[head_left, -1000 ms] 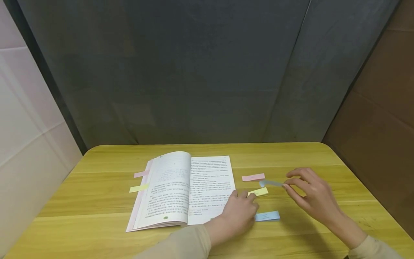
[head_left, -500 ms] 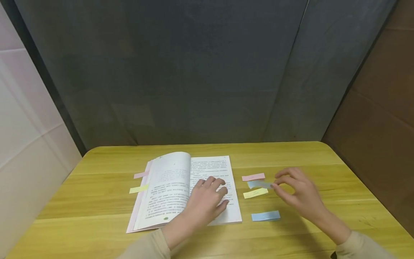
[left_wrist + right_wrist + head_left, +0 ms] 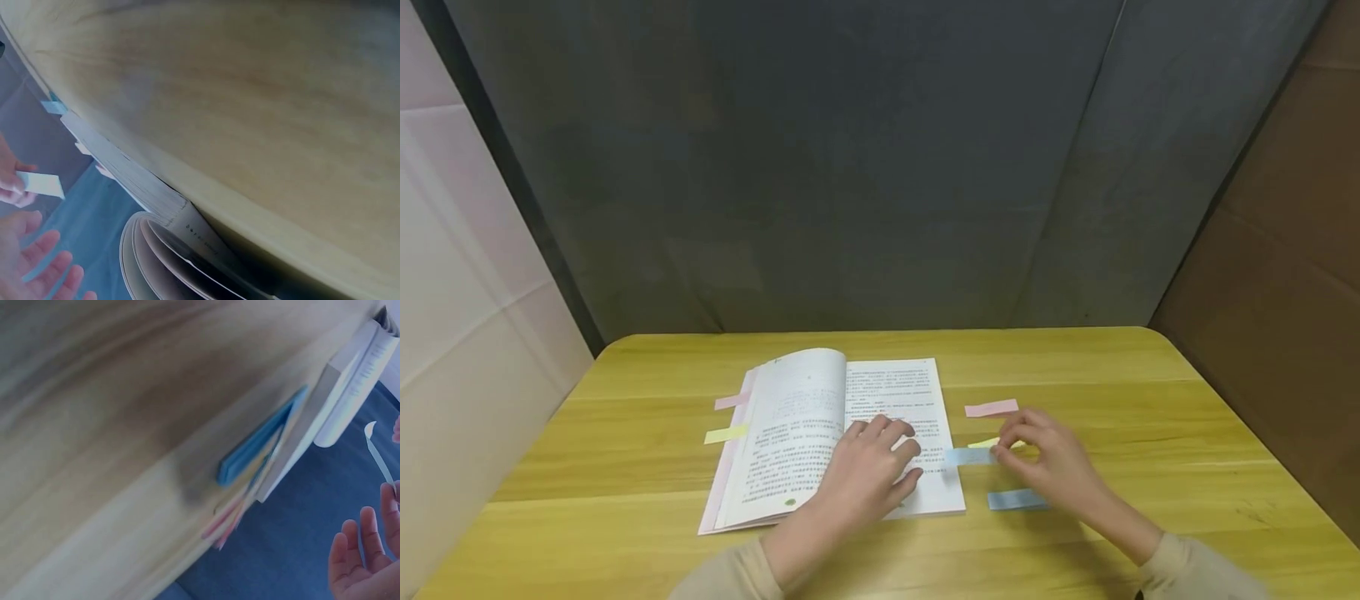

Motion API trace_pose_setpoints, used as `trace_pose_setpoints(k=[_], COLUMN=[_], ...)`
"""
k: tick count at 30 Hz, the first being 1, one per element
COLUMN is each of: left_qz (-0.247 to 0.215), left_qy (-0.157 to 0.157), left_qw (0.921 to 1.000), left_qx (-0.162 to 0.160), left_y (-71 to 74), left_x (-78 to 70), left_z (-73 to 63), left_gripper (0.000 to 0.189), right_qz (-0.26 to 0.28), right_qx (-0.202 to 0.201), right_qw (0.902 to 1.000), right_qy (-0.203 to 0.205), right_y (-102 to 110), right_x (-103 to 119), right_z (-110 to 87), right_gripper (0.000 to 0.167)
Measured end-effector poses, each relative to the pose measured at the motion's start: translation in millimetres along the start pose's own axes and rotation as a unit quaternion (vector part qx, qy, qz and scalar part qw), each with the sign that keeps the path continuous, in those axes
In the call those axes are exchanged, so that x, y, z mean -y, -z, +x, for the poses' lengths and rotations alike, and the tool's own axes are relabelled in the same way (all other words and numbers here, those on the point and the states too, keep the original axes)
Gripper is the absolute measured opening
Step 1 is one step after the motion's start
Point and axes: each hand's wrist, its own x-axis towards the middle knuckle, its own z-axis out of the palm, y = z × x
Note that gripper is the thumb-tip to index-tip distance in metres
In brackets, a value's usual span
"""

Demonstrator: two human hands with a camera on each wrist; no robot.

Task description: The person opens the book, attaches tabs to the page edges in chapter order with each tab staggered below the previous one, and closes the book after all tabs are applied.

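Note:
An open book (image 3: 793,442) lies on the table, its left pages arched up. My left hand (image 3: 868,467) is over the right-hand page with relaxed, spread fingers; whether it touches the paper cannot be told. Between thumb and forefinger, my right hand (image 3: 1056,467) pinches a pale blue sticky strip (image 3: 967,456), whose free end reaches the book's right edge. In the right wrist view the strip (image 3: 379,457) curls at its tip. Near the right hand lie a pink sticky-note pad (image 3: 991,408), a partly covered yellow pad (image 3: 983,443) and a blue pad (image 3: 1015,499).
A pink tab (image 3: 731,402) and a yellow tab (image 3: 726,434) stick out from the book's left edge. The wooden table (image 3: 625,467) ends at a dark curtain (image 3: 865,208) behind, with a pale sheet on the left and a brown panel on the right.
My left hand has moved left from the pads onto the right-hand page. My right hand has carried the blue strip leftward and toward me, up to the book's right edge.

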Motion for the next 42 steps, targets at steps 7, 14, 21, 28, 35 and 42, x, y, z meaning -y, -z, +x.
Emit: trace_pose_setpoints(k=[7, 14, 21, 28, 35, 42], left_qz=[0.023, 0.034, 0.044, 0.047, 0.047, 0.033], left_qy=[-0.023, -0.052, -0.076, -0.108, -0.133, -0.118], left_qw=[0.9988, 0.9965, 0.9928, 0.9883, 0.9826, 0.9809], left_qx=[0.036, 0.056, 0.081, 0.097, 0.121, 0.151], left_y=[-3.7, -9.7, -12.8, -18.6, -21.5, -25.0], left_x=[-4.2, -7.0, -11.1, -16.7, -23.3, -27.0], left_z=[2.5, 4.8, 3.9, 2.3, -0.6, -2.4], left_gripper=[0.021, 0.021, 0.022, 0.025, 0.038, 0.044], right_qz=[-0.004, -0.023, -0.032, -0.035, -0.045, -0.049], right_qx=[0.032, 0.049, 0.06, 0.072, 0.076, 0.078], right_qw=[0.9992, 0.9975, 0.9961, 0.9943, 0.9926, 0.9909], right_qy=[-0.023, -0.046, -0.056, -0.07, -0.083, -0.098], right_y=[-7.7, -9.8, -11.1, -12.4, -13.6, -13.6], right_x=[-1.8, -3.2, -2.0, -1.2, -1.0, 0.0], right_z=[-4.0, -7.8, -9.9, -12.5, -13.5, -13.7], right_gripper=[0.022, 0.022, 0.022, 0.022, 0.023, 0.023])
